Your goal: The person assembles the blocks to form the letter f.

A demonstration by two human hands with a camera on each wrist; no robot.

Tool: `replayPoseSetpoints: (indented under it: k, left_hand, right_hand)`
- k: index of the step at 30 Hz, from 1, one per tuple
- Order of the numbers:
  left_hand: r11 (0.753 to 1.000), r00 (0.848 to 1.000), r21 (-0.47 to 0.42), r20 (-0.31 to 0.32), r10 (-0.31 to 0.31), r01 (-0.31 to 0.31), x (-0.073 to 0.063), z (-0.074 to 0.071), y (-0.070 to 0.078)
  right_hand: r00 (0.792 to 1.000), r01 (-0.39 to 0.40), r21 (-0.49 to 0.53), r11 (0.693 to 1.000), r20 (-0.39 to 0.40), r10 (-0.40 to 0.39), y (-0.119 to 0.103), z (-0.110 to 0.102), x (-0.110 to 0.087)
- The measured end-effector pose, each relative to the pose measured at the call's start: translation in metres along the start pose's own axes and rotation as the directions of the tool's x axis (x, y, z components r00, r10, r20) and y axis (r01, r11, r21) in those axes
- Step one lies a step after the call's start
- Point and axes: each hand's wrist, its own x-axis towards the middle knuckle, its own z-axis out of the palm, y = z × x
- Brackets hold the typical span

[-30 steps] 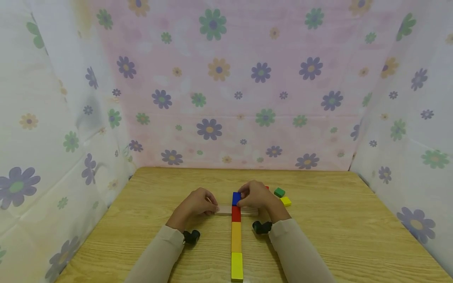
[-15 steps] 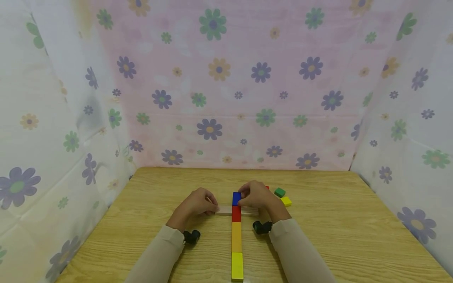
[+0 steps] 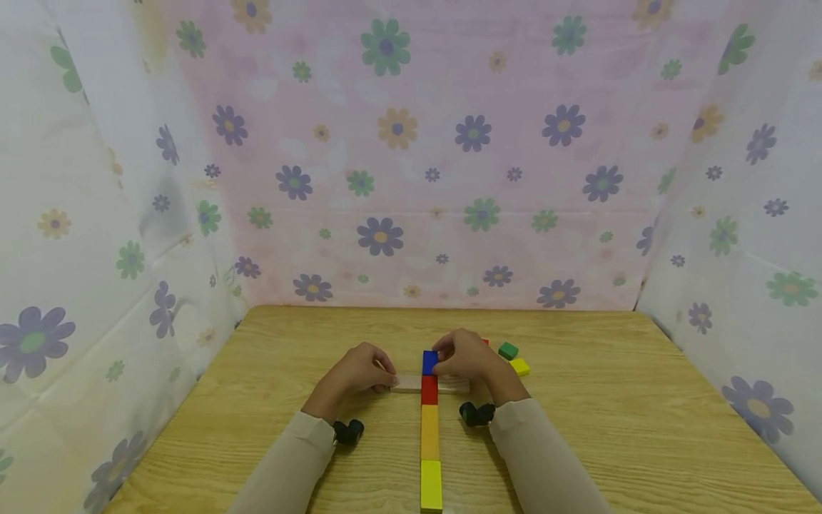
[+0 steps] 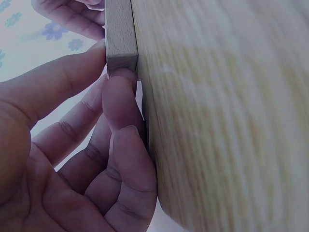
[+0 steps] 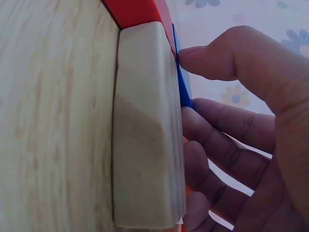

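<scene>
Left hand (image 3: 359, 368), fingers curled, pinched a pale block (image 3: 407, 384)
Right hand (image 3: 467, 354) pinched a blue block (image 3: 429, 363) (it touched a red block (image 3: 429, 391)).

Small red piece (image 3: 485, 343) mostly hidden behind the right hand (image 3: 465, 355)

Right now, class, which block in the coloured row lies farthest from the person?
The blue block, pinched by the right hand; the row's red block, orange block and yellow block all lie nearer.
</scene>
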Motion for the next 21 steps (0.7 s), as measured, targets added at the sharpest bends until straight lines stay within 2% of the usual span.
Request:
replayPoseSetpoints:
  k: [21]
  left_hand:
    - [1.0,1.0,-0.009,0.004,0.001,-0.001,-0.001,-0.0001,-0.0008]
  right_hand:
    - [1.0,-0.002,0.01,1.0,-0.008,0.002,0.0007,0.001,0.0007]
